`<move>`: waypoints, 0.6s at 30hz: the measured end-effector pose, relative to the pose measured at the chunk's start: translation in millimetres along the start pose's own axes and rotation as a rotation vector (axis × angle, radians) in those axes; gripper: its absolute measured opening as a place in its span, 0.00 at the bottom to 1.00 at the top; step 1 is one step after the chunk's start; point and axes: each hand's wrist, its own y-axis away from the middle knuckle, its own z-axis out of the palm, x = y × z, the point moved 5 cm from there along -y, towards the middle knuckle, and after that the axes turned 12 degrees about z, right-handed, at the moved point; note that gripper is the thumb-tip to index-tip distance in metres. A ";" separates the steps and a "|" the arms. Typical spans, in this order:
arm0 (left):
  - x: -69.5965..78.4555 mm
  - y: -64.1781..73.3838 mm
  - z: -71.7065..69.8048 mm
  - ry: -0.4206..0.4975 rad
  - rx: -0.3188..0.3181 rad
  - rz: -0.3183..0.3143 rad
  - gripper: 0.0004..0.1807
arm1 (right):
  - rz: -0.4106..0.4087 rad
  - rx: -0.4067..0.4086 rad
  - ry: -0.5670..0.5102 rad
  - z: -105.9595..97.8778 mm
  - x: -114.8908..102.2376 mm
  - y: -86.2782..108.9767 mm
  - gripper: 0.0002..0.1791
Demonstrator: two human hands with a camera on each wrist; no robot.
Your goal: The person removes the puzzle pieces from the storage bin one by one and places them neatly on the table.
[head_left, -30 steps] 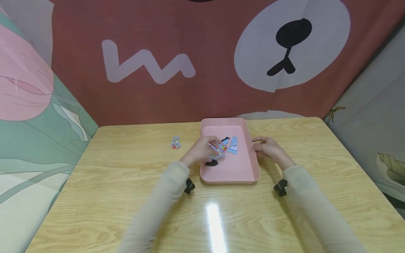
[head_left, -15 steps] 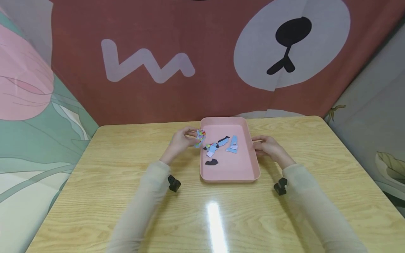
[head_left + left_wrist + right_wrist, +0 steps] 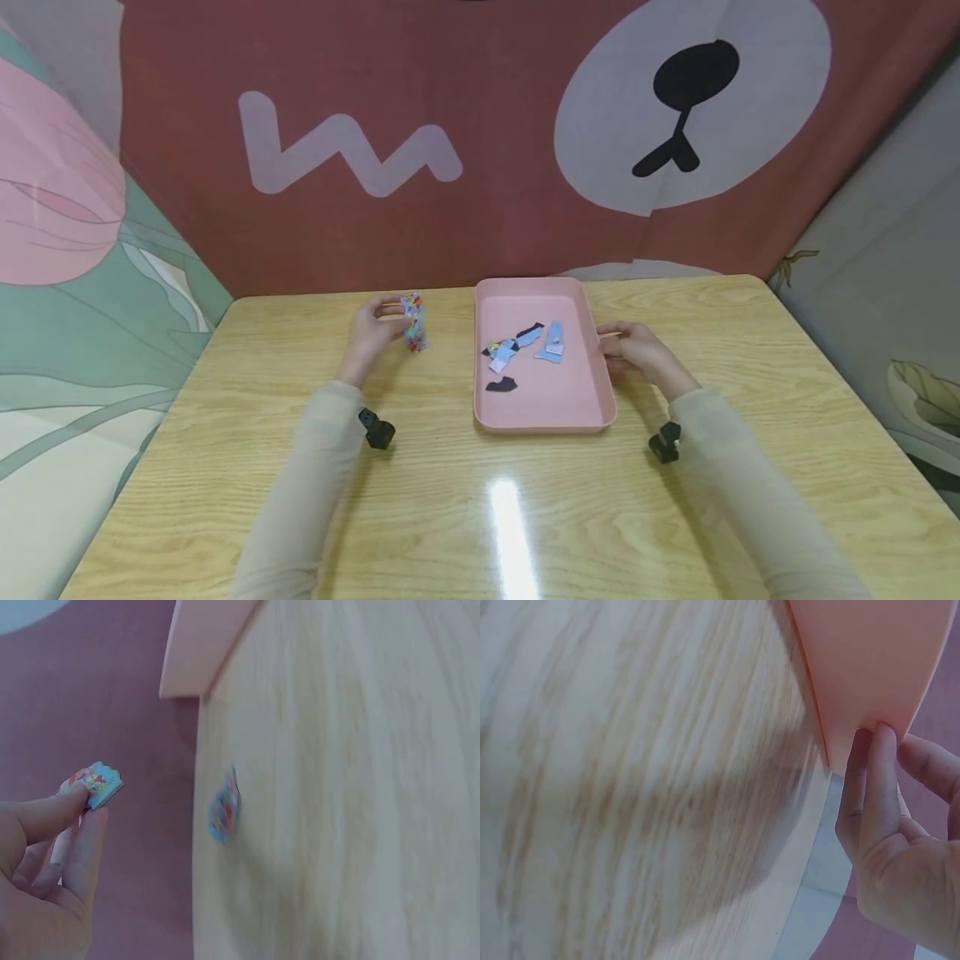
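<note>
In the head view my left hand (image 3: 372, 332) is above the table left of the tray, pinching a small multicoloured puzzle piece (image 3: 412, 308) between thumb and fingers. The left wrist view shows that piece (image 3: 103, 784) with a light-blue edge. Another multicoloured piece (image 3: 225, 806) lies on the table below it, apart from my fingers and blurred. My right hand (image 3: 636, 350) holds the right side of a pink tray (image 3: 551, 408). In the right wrist view its fingertips (image 3: 885, 735) touch the outer wall (image 3: 877, 660) by the rim.
Inside the tray lie several flat pieces: light-blue ones (image 3: 554, 337) at the right, overlapping blue and black ones (image 3: 504, 354) at the left, and a black one (image 3: 502, 385) lower down. The wooden table (image 3: 300, 467) meets a printed cloth (image 3: 360, 242) at its back edge.
My left hand has carried the multicoloured piece out of the tray, leftward to the piece on the table. The right hand and tray stay put.
</note>
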 end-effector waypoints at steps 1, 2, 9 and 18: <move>-2.6 0.3 -3.5 -0.006 0.012 -0.007 0.26 | 0.001 0.001 0.000 0.0 0.0 0.0 0.29; -5.0 0.8 -6.6 -0.013 0.023 -0.013 0.26 | 0.002 0.001 -0.001 0.1 0.0 -0.1 0.29; -19.4 3.3 -22.8 -0.074 0.098 -0.019 0.25 | 0.008 0.003 0.001 -0.5 0.3 -0.3 0.29; -32.7 4.9 -30.3 -0.121 0.118 -0.049 0.26 | -0.003 -0.002 -0.013 -0.5 1.6 -1.6 0.29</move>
